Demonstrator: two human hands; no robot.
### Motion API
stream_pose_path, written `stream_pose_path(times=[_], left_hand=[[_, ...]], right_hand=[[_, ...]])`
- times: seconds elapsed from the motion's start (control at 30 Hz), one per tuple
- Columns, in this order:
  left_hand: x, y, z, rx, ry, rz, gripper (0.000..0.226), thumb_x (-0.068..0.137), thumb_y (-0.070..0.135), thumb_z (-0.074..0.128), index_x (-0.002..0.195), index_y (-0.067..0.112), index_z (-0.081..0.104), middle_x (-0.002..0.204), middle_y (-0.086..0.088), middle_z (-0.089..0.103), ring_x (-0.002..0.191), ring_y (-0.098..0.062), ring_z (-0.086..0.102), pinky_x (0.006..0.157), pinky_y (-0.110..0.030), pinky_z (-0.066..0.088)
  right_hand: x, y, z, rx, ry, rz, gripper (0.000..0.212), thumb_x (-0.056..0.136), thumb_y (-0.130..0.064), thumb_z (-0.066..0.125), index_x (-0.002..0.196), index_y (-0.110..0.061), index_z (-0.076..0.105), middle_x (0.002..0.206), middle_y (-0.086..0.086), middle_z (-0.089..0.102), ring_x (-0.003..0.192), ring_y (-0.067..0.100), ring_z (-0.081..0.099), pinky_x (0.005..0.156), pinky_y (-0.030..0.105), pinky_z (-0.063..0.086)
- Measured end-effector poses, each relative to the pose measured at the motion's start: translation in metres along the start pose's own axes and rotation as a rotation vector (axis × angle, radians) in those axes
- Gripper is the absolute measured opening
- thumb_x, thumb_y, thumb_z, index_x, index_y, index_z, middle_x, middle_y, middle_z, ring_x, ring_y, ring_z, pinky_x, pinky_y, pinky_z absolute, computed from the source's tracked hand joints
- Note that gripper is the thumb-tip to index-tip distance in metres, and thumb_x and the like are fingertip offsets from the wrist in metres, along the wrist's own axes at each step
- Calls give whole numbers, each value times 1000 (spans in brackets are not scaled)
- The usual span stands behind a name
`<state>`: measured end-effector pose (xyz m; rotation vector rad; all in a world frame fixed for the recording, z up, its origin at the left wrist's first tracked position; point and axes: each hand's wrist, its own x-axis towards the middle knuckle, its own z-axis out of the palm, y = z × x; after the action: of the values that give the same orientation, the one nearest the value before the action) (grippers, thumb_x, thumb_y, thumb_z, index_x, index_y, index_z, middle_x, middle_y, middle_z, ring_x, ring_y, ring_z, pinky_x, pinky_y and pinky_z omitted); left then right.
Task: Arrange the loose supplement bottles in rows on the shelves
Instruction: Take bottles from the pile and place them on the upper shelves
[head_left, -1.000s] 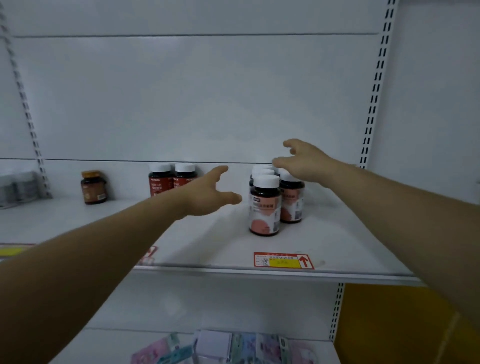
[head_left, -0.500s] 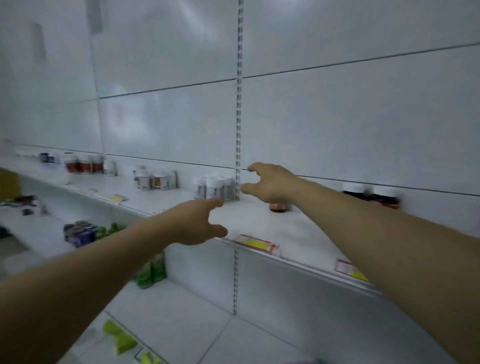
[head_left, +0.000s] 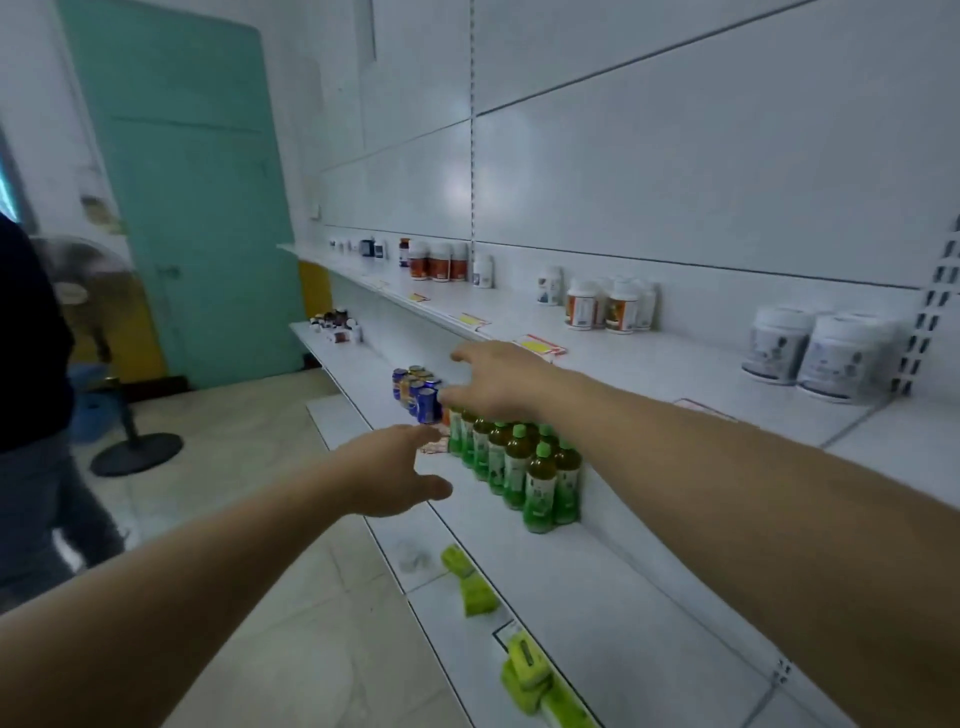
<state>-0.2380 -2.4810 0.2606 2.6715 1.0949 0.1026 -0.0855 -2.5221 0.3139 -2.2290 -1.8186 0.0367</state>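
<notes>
L hand, R hand empty by white shelves; teal door beyond.

Both bare arms stretched forward. Left forearm rises from lower left; bare left hand palm down, fingers straight, thumb splayed, empty. Right forearm enters from the right, higher; bare right hand palm down, fingers loosely spread, empty. Hands apart.

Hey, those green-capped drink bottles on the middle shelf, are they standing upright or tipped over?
Upright. The green-capped bottles all stand on their bases, caps up, packed together on the shelf; none lies on its side.
</notes>
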Motion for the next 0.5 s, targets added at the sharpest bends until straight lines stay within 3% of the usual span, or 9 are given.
stream_pose_path(times=[0.1, 0.23, 0.3, 0.5], left_hand=[[50, -44, 4, 2, 8, -69, 71, 87, 49, 59, 146, 26, 29, 152, 0, 33, 133, -21, 39, 108, -35, 34], [131, -97, -6, -10, 29, -132, 68, 87, 48, 60, 144, 24, 32, 150, 0, 35, 132, -22, 39, 107, -33, 34], [168, -124, -12, -27, 41, -162, 68, 87, 48, 60, 144, 24, 33, 150, -1, 35, 133, -21, 39, 107, -33, 34], [266, -219, -33, -68, 34, -245, 68, 87, 45, 61, 145, 24, 33, 150, -1, 35, 133, -22, 39, 109, -35, 34]], right_hand=[[74, -4, 30, -17, -21, -37, 70, 89, -54, 53, 146, -21, 33, 147, 7, 40, 126, 28, 46, 99, 37, 41], [178, 1, 58, -24, -57, -55, 59, 88, -53, 54, 135, -19, 44, 132, 8, 53, 112, 27, 52, 79, 32, 39], [229, 2, 69, -37, -85, -65, 58, 87, -54, 54, 133, -19, 46, 128, 8, 55, 109, 26, 53, 76, 32, 39], [367, -13, 96, -61, -180, -68, 66, 89, -54, 51, 143, -19, 38, 141, 8, 46, 122, 27, 48, 95, 37, 44]])
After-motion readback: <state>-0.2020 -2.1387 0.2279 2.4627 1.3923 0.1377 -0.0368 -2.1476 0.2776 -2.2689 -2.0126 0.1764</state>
